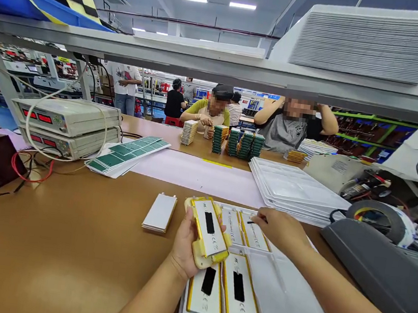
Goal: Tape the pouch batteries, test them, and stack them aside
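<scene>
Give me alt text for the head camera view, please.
The person's left hand holds a flat white pouch battery with yellow edges above a white plastic tray of similar cells, while the right hand holds a dark pen-like tool. Across the brown workbench, a co-worker sits behind green-wrapped stacks.

A battery factory floor — long benches [67,240], stacked cells [218,138], testers [65,117].
</scene>
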The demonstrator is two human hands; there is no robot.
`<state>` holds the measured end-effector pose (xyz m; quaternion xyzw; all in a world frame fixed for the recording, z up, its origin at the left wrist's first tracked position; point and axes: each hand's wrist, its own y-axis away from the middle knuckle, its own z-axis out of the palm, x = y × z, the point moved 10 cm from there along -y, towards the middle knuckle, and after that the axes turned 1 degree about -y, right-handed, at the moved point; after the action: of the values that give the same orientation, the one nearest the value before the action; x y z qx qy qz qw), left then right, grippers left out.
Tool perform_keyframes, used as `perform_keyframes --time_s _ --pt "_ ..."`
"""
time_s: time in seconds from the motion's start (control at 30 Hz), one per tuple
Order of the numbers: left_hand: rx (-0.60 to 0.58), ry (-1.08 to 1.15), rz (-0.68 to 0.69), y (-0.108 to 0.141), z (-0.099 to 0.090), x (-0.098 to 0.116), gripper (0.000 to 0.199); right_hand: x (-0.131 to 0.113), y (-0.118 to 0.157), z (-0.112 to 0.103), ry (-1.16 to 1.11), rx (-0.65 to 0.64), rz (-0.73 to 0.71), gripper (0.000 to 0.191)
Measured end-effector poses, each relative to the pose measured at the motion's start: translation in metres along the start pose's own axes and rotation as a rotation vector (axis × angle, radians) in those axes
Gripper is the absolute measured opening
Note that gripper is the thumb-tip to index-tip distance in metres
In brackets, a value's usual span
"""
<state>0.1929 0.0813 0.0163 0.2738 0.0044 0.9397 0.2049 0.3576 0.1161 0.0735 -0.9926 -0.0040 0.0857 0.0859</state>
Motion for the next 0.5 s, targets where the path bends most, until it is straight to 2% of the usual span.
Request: perform_keyframes --time_s 0.1,0.2,0.5 --pt "0.042 -0.043 0.012 -0.001 -0.003 0.001 0.051 0.034 -0.013 0.014 0.129 -0.035 0.03 0.022" --pt "0.07 -0.06 0.025 -0.001 -0.005 0.002 0.05 0.047 -0.02 0.023 0.185 -0.041 0.0 0.022" --pt "0.1 -0.077 0.044 -0.004 -0.012 0.008 0.046 0.03 -0.029 0.037 0.191 -0.035 -0.083 0.017"
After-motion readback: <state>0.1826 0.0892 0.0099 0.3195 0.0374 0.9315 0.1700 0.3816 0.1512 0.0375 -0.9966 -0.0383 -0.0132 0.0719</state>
